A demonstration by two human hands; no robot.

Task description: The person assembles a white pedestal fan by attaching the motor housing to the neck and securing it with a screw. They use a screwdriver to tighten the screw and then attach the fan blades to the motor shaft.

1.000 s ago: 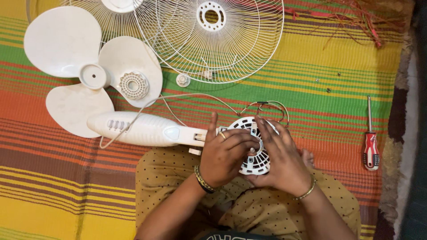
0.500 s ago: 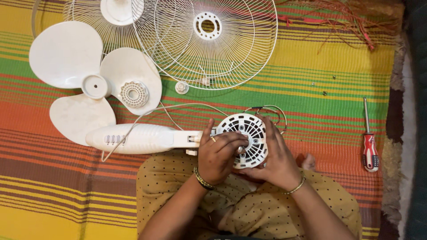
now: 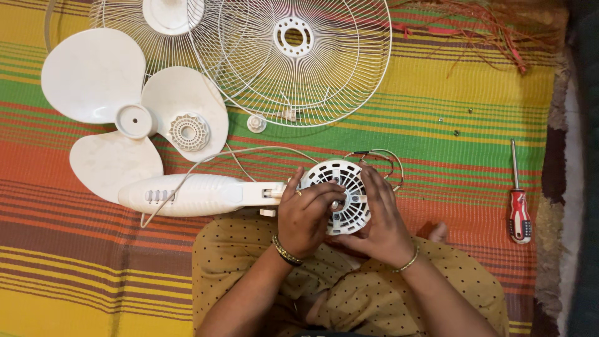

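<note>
Both hands clasp the round white motor housing (image 3: 342,196) over the lap, the left hand (image 3: 306,215) gripping its left edge and the right hand (image 3: 380,221) cupping its right, while the long white fan neck (image 3: 193,195) extends leftward across the striped mat (image 3: 437,143).

Sat on a woven floor mat (image 3: 93,274) striped in yellow, green, orange, red and brown, spread flat across nearly the whole view. Ended at the right in a darker brown border (image 3: 552,162), with a strip of pale floor (image 3: 569,206) beyond it and something dark (image 3: 586,156) along the far right edge. Lit evenly and warmly, without hard shadows.
</note>
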